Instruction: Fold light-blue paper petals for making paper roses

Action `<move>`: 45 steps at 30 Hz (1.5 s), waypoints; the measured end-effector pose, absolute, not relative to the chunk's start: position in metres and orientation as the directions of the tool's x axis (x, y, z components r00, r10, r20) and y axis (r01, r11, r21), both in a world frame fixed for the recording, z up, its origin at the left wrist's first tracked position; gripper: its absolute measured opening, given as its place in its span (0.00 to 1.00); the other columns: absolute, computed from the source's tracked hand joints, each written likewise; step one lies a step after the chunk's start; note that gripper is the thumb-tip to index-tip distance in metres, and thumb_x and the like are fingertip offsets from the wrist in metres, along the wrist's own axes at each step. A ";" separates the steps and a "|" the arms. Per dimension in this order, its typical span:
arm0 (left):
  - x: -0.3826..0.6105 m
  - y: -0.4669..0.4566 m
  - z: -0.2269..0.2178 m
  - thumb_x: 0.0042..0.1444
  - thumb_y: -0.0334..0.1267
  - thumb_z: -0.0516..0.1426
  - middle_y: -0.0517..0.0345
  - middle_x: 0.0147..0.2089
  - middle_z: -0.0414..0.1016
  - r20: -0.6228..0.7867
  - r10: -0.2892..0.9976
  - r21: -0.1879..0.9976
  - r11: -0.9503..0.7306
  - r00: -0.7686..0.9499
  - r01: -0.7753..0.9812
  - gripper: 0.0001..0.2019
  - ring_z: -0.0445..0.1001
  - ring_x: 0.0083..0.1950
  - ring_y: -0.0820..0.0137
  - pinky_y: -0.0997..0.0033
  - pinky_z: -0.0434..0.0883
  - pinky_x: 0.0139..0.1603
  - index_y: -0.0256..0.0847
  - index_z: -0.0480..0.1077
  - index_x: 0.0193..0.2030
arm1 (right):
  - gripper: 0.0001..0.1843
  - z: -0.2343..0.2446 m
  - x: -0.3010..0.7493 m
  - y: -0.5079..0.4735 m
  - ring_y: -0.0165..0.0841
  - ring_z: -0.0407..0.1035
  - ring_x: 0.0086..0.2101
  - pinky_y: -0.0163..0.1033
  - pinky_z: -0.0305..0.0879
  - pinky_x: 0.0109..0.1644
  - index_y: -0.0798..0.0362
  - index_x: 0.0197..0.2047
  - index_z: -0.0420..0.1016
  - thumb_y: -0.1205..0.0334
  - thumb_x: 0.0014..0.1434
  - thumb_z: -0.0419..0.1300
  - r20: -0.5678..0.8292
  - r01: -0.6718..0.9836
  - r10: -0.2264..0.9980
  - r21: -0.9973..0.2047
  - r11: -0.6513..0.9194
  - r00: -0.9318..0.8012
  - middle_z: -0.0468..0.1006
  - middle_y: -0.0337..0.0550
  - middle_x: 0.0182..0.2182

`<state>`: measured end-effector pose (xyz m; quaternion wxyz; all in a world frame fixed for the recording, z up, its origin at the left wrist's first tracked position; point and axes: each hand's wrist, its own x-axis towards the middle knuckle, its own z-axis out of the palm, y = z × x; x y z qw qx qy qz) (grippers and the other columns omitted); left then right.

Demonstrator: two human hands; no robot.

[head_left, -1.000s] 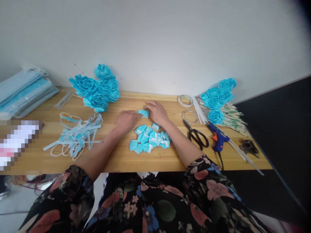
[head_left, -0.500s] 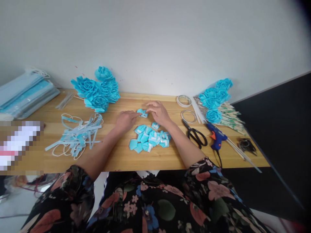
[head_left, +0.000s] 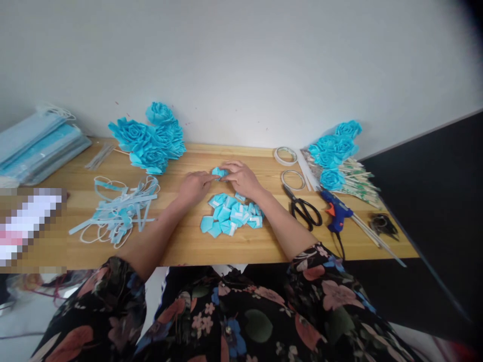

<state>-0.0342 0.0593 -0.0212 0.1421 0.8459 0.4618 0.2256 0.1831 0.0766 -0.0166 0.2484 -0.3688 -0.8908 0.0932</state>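
Note:
A small folded blue petal piece (head_left: 218, 172) lies on the wooden table between my hands. From the left, my left hand (head_left: 195, 187) presses on it with closed fingers and the index finger stretched to its edge. On the other side my right hand (head_left: 243, 178) grips it between thumb and fingers, hiding its right part. Close below the hands lies a heap of similar folded blue pieces (head_left: 224, 215), several with white strips on them. One more blue piece (head_left: 240, 196) is partly covered by my right hand.
Blue flowers (head_left: 151, 141) lie at the back left, others (head_left: 332, 151) at the right. Ear-loop scraps (head_left: 124, 211) and packed face masks (head_left: 41, 146) are on the left. Tape rolls (head_left: 286, 156), scissors (head_left: 304, 208), a blue glue gun (head_left: 337, 210) and sticks (head_left: 364, 229) lie right.
My right hand has moved slightly left, its fingers now over the right part of the blue piece. The piece looks more folded together. My left hand has barely moved.

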 end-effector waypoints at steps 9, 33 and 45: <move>-0.036 0.063 -0.026 0.58 0.33 0.49 0.55 0.42 0.81 0.245 0.873 0.539 -0.484 0.421 0.690 0.19 0.77 0.41 0.68 0.69 0.70 0.46 0.45 0.79 0.48 | 0.22 -0.016 0.183 0.076 0.40 0.63 0.57 0.52 0.59 0.63 0.49 0.38 0.84 0.79 0.54 0.52 0.366 0.616 0.707 -0.348 0.707 -0.605 0.76 0.45 0.54; -0.032 0.058 -0.019 0.58 0.31 0.48 0.52 0.39 0.81 0.227 0.837 0.343 -0.547 0.498 0.764 0.20 0.77 0.42 0.64 0.64 0.68 0.46 0.44 0.80 0.46 | 0.25 -0.024 0.173 0.080 0.41 0.59 0.58 0.52 0.57 0.63 0.52 0.47 0.80 0.80 0.54 0.49 0.339 0.703 0.792 -0.369 0.608 -0.507 0.72 0.47 0.58; -0.037 0.059 -0.018 0.56 0.32 0.49 0.53 0.42 0.81 0.228 0.917 0.470 -0.397 0.326 0.788 0.18 0.77 0.43 0.65 0.67 0.70 0.46 0.42 0.80 0.43 | 0.26 -0.019 0.174 0.077 0.41 0.58 0.59 0.53 0.55 0.64 0.51 0.49 0.80 0.79 0.56 0.49 0.287 0.731 0.817 -0.367 0.576 -0.500 0.70 0.47 0.60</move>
